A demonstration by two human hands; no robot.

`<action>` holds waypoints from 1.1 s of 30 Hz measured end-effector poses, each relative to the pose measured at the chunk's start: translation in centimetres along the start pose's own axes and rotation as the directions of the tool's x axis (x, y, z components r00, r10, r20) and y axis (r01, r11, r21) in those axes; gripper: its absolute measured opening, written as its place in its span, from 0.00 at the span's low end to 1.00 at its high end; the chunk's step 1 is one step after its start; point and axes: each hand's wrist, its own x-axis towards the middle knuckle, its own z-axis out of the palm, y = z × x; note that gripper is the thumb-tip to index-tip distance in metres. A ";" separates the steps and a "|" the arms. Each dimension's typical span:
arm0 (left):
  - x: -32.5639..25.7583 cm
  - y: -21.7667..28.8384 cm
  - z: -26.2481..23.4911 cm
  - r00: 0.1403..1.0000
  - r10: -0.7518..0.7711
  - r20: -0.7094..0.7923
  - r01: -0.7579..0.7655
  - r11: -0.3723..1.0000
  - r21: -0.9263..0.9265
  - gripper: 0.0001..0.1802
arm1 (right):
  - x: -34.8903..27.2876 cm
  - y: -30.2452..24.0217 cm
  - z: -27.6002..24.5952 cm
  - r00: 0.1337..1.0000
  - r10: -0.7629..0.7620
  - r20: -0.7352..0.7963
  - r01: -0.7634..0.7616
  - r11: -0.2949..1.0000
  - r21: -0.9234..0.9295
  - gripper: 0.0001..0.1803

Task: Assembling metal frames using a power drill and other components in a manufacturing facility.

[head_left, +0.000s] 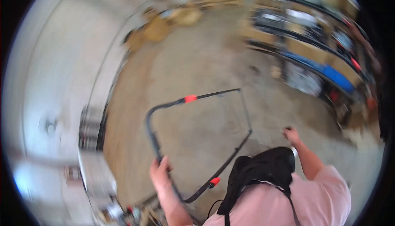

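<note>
left hand point(160, 172) grips black handle frame point(193, 139) (orange clips on it) | right hand point(291, 134) near black bag point(263, 170) | concrete floor point(197, 73)

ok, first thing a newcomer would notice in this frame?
The bent black tubular frame with orange clips in mid-picture, above the bare concrete floor; the left hand grips its left bar. The right hand is out to the right, and the blur hides whether it holds anything. A crumpled black fabric bundle sits at lower centre against the pink sleeve, and blurred shelving with a blue band runs along the right.
</note>
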 end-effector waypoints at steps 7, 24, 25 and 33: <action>5.8 -5.1 -6.9 0.985 -0.123 -0.123 0.059 0.902 -0.428 0.12 | 4.5 -3.2 12.9 0.955 -0.129 0.267 0.186 0.962 -0.202 0.12; 25.7 -14.0 -31.2 0.642 -0.113 -0.758 0.343 0.927 0.153 0.22 | 16.8 -34.0 59.4 0.678 -0.154 0.719 0.519 0.793 -0.320 0.12; 24.3 -13.7 -34.5 0.573 -0.118 -0.811 0.406 0.900 0.156 0.22 | 6.0 -39.4 68.5 0.488 -0.198 0.850 0.565 0.814 -0.134 0.16; 36.5 -10.2 -47.4 0.682 -0.078 -0.727 0.502 0.773 0.388 0.23 | -32.0 -70.8 98.3 -0.748 -0.301 0.591 0.663 -0.314 0.680 0.37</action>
